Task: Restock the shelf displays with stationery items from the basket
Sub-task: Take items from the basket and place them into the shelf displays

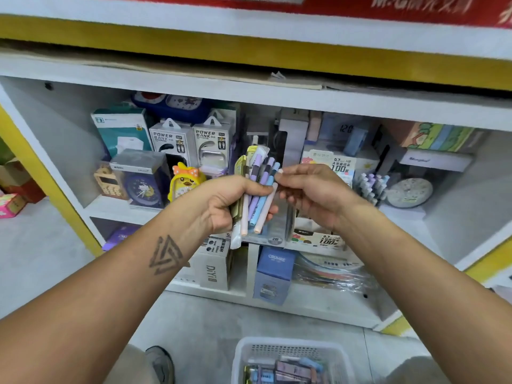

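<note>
Two hands are raised in front of the middle shelf [249, 95]. Left hand [232, 202]: grip closed around a bundle of pens [259, 189], held roughly upright with caps pointing up; the barrels are purple, blue, pink and pale yellow, some in clear wrapping. Right hand [313, 189]: thumb and forefinger pinch the upper end of the pale pink pen [267, 207] at the bundle's right edge, with the remaining fingers curled loosely below. That pen is still within the bundle, its lower part beside the left palm.

White basket [291, 347] stands on the floor at bottom centre, below the hands, holding further packaged stationery [288, 371].

Shelf contents behind the hands: two power bank boxes [191, 139] at left centre, a yellow duck clock [185, 181] just left of the left hand, and a cluster of pastel pens [372, 187] standing at right beside a round white clock [410, 192]. Lower shelf holds a blue box [274, 273] directly beneath the bundle.
</note>
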Motion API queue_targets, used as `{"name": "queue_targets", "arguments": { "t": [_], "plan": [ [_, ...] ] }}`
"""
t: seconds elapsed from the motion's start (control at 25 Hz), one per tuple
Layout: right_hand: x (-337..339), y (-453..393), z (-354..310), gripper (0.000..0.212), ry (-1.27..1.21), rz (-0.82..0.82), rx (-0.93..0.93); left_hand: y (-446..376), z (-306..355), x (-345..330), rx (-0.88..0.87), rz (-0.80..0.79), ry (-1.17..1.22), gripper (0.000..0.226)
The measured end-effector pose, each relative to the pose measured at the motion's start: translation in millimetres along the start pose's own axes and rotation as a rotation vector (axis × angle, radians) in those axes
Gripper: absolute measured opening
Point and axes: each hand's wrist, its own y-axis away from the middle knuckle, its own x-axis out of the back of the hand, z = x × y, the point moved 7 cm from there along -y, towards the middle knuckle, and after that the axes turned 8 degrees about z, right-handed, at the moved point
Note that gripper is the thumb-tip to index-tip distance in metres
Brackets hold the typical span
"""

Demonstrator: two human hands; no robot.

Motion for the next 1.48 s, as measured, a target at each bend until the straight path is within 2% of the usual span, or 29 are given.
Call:
{"name": "queue_targets", "arguments": {
  "t": [0.08,0.2,0.32,0.52,0.68,0.76,0.96,1.04,1.24,1.36,1.48],
  "plan": [
    [22,9,-6,0.006,-0.073,0.067,0.006,-1,-5,-21,0.008,-0.046,-0.007,0.016],
    [67,17,-26,0.01,-0.102,0.243,0.13,-4,-9,-41,0.028,-0.044,0.016,0.015],
    [114,30,-51,0.015,0.121,0.427,0.351,-7,-8,-55,0.001,-0.042,0.033,0.007],
    [146,48,-63,0.009,0.353,0.425,0.575,-14,-5,-65,-0.013,-0.04,0.017,0.005],
    [173,58,-67,0.004,0.359,0.457,0.598,-18,-10,-79,-0.008,-0.055,0.021,0.006],
    [183,61,-67,0.007,0.412,0.475,0.597,-21,-12,-86,-0.013,-0.053,-0.012,0.007],
    [188,64,-58,0.006,0.847,0.481,0.677,-25,-19,-97,-0.02,-0.062,-0.039,0.024],
    [191,65,-53,0.009,0.943,0.494,0.694,-25,-22,-101,-0.026,-0.081,-0.033,0.024],
    [212,51,-52,0.007,1.031,0.578,0.626,-28,-25,-108,-0.015,-0.078,-0.01,0.008],
    [222,43,-49,0.005,1.004,0.61,0.59,-28,-25,-111,-0.024,-0.082,0.007,0.021],
    [219,36,-41,0.004,1.05,0.586,0.6,-29,-24,-114,-0.034,-0.085,0.014,0.021]
  ]
}}
